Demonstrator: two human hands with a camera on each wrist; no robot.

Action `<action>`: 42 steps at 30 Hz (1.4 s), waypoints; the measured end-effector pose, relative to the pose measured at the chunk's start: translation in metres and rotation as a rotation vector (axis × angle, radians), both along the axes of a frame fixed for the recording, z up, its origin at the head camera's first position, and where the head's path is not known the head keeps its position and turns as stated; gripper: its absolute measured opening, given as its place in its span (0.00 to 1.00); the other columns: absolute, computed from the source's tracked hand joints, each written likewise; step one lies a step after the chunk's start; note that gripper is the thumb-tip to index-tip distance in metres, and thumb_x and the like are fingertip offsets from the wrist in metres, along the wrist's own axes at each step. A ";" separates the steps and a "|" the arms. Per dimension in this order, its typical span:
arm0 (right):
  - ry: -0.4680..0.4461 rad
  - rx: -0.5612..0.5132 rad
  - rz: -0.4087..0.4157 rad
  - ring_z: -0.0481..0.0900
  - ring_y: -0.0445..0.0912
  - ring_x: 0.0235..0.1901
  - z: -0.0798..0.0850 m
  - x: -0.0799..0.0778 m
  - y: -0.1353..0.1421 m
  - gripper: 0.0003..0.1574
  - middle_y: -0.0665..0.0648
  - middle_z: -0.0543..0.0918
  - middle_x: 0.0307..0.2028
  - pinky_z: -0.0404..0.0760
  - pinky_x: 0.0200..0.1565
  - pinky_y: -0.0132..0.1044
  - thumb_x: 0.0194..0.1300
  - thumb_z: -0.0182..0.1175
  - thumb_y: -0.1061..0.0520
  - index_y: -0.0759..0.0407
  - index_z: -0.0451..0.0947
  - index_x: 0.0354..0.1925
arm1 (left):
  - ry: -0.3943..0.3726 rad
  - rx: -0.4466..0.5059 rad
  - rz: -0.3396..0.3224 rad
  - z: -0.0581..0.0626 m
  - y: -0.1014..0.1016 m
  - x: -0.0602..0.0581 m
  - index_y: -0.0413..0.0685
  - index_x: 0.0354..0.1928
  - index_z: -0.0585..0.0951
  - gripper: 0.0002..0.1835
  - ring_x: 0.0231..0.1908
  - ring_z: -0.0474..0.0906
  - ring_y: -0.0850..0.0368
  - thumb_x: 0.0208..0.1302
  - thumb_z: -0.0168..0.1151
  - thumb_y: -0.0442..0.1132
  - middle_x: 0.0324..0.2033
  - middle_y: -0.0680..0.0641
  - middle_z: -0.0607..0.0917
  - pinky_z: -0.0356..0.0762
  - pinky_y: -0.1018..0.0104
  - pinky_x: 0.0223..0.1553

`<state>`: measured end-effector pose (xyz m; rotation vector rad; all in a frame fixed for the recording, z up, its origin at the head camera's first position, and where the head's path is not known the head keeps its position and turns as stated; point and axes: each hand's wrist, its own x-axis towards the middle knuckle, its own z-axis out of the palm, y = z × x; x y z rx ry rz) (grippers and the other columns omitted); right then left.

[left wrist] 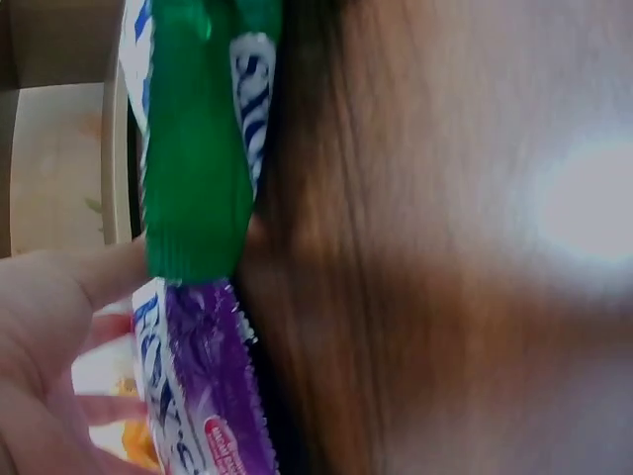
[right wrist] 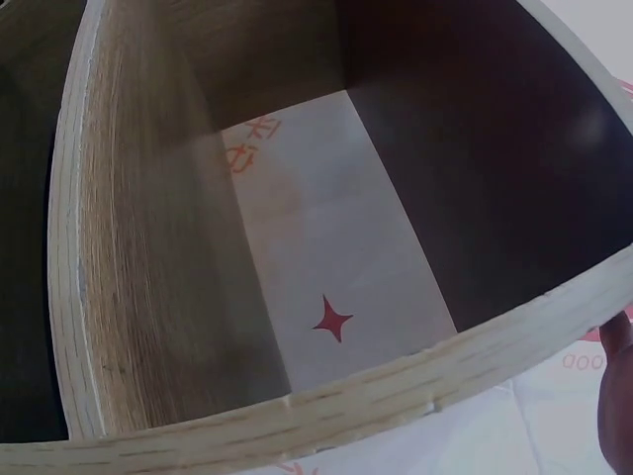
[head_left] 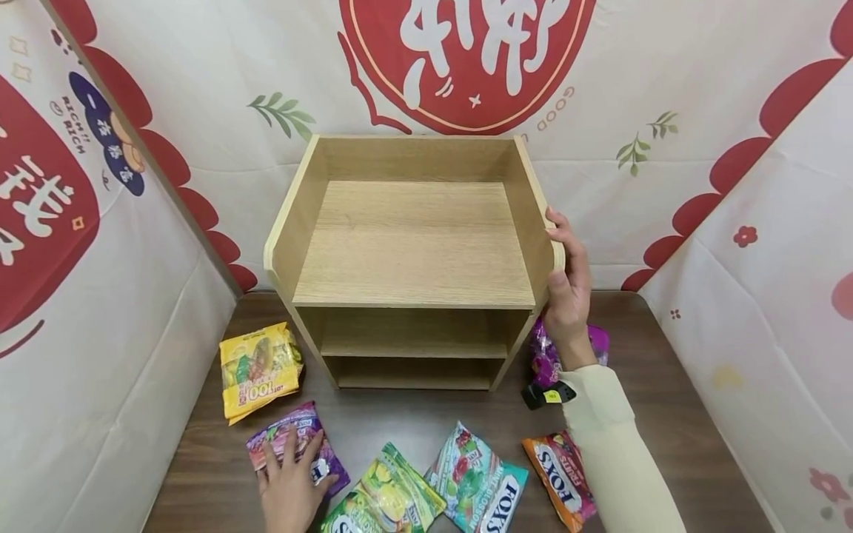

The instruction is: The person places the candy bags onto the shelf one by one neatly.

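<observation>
Left hand (head_left: 291, 485): fingers were spread, touching the purple bag (head_left: 303, 420) below them.
Right hand (head_left: 569, 300): fingers were curled round 1 side of the wooden shelf (head_left: 413, 248).
Yellow bag (head_left: 260, 370): lay beyond the left fingers.

A small booth (head_left: 220, 96): festive printed hangings (head_left: 733, 96) round a brown tabletop (head_left: 386, 414).

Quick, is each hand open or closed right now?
Left hand: open, resting on a purple candy bag.
Right hand: closed, gripping the wooden shelf by its side.
</observation>
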<state>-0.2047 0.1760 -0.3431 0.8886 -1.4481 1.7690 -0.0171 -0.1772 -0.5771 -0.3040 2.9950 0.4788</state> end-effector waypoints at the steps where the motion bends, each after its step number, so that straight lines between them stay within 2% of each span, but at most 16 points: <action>1: -0.002 -0.004 0.005 0.53 0.61 0.68 0.000 0.001 0.000 0.42 0.66 0.66 0.64 0.53 0.65 0.50 0.62 0.58 0.37 0.72 0.65 0.55 | -0.009 0.000 -0.032 0.000 -0.002 0.000 0.58 0.64 0.73 0.42 0.63 0.43 0.17 0.42 0.75 0.56 0.68 0.35 0.60 0.51 0.20 0.51; 6: -0.001 -0.004 0.010 0.53 0.61 0.68 0.001 0.002 -0.002 0.42 0.67 0.65 0.63 0.54 0.64 0.49 0.62 0.58 0.38 0.73 0.65 0.55 | -0.036 0.010 -0.189 0.004 -0.014 -0.002 0.62 0.62 0.76 0.40 0.65 0.45 0.20 0.40 0.77 0.52 0.69 0.38 0.61 0.51 0.19 0.50; 10: 0.000 0.007 0.001 0.53 0.61 0.67 0.002 0.002 -0.002 0.42 0.67 0.65 0.63 0.55 0.63 0.48 0.63 0.57 0.38 0.72 0.65 0.56 | -0.006 0.016 -0.295 0.007 -0.021 -0.004 0.64 0.61 0.77 0.41 0.65 0.48 0.23 0.37 0.79 0.48 0.69 0.40 0.62 0.50 0.20 0.52; 15: -0.004 0.014 -0.007 0.54 0.60 0.67 0.003 0.001 0.000 0.42 0.67 0.65 0.64 0.55 0.63 0.48 0.63 0.57 0.37 0.72 0.64 0.56 | -0.027 0.045 -0.374 0.009 -0.028 -0.007 0.66 0.61 0.77 0.40 0.67 0.47 0.26 0.38 0.78 0.44 0.70 0.43 0.62 0.48 0.22 0.54; 20: 0.001 0.012 -0.014 0.54 0.60 0.68 0.001 -0.002 0.002 0.43 0.67 0.65 0.64 0.55 0.63 0.49 0.62 0.57 0.37 0.73 0.64 0.55 | -0.035 0.082 -0.452 0.011 -0.036 -0.009 0.68 0.61 0.77 0.40 0.68 0.47 0.30 0.40 0.77 0.36 0.71 0.46 0.60 0.47 0.25 0.58; 25: 0.011 -0.003 -0.030 0.55 0.61 0.67 -0.005 -0.010 0.003 0.43 0.66 0.66 0.63 0.55 0.62 0.49 0.61 0.57 0.36 0.72 0.65 0.55 | -0.052 0.124 -0.487 0.016 -0.043 -0.009 0.69 0.61 0.76 0.42 0.69 0.46 0.31 0.40 0.76 0.31 0.71 0.47 0.60 0.44 0.27 0.60; 32: 0.026 -0.041 -0.067 0.56 0.60 0.65 -0.008 -0.017 -0.005 0.41 0.62 0.68 0.62 0.56 0.62 0.50 0.60 0.55 0.35 0.68 0.64 0.53 | -0.090 0.163 -0.475 0.016 -0.046 -0.009 0.67 0.62 0.75 0.40 0.70 0.42 0.33 0.42 0.77 0.37 0.72 0.47 0.56 0.41 0.28 0.61; 35: 0.036 -0.062 -0.075 0.57 0.60 0.64 -0.006 -0.016 -0.007 0.41 0.61 0.69 0.61 0.56 0.62 0.50 0.60 0.55 0.34 0.68 0.66 0.52 | -0.046 0.153 -0.472 0.016 -0.045 -0.009 0.63 0.61 0.77 0.38 0.69 0.45 0.33 0.42 0.76 0.37 0.71 0.46 0.58 0.44 0.27 0.61; 38: 0.046 -0.063 -0.088 0.58 0.60 0.64 -0.004 -0.015 -0.008 0.41 0.62 0.70 0.60 0.57 0.62 0.50 0.60 0.55 0.34 0.68 0.66 0.51 | 0.053 0.116 -0.483 0.017 -0.043 -0.009 0.60 0.58 0.79 0.36 0.68 0.52 0.34 0.41 0.78 0.40 0.69 0.44 0.63 0.49 0.26 0.58; 40: 0.050 -0.055 -0.096 0.58 0.61 0.64 -0.004 -0.015 -0.008 0.41 0.62 0.70 0.60 0.57 0.62 0.51 0.60 0.54 0.34 0.69 0.66 0.51 | 0.128 0.107 -0.516 0.017 -0.039 -0.008 0.60 0.57 0.80 0.36 0.66 0.56 0.35 0.39 0.78 0.43 0.67 0.44 0.67 0.54 0.26 0.56; 42: 0.050 -0.050 -0.102 0.59 0.61 0.63 -0.005 -0.016 -0.007 0.41 0.62 0.70 0.60 0.57 0.62 0.51 0.61 0.54 0.34 0.69 0.65 0.51 | 0.186 0.126 -0.579 0.016 -0.034 -0.007 0.61 0.58 0.79 0.37 0.66 0.58 0.34 0.38 0.78 0.47 0.67 0.44 0.67 0.56 0.24 0.54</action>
